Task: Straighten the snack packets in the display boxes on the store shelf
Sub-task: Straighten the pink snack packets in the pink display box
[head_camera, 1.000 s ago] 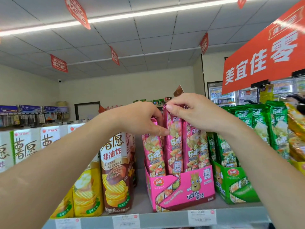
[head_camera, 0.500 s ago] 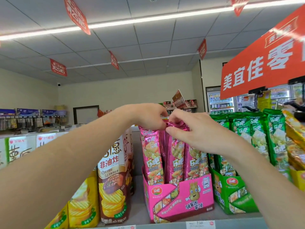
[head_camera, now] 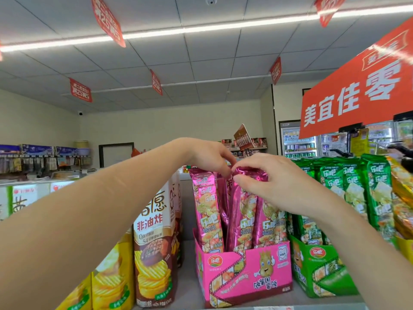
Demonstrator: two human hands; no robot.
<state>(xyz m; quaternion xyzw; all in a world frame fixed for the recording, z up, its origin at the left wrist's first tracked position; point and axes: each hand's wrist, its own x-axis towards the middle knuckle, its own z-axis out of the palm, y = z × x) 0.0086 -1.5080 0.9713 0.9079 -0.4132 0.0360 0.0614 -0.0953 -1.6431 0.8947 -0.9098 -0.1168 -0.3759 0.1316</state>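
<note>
A person's two arms, bare from the wrists to the frame's edge. The left forearm [head_camera: 93, 209] looks broad near the camera and tapers to a slim wrist; a few faint pale lines mark its upper side. The right forearm [head_camera: 348, 238] is likewise bare and smooth. The left grip [head_camera: 207, 157] and right grip [head_camera: 277, 184] are bare hands with rounded knuckles; the nails are too blurred to describe.

Open gap on shelf [head_camera: 190, 287] between brown chip carton [head_camera: 154, 238] and pink display box [head_camera: 245, 271], running to shelf back; green display box [head_camera: 312, 262] just beside pink box's right side, blocking entry there; open air above pink packets [head_camera: 207, 209] tops; red sign [head_camera: 357, 97] overhanging shelf's right end
</note>
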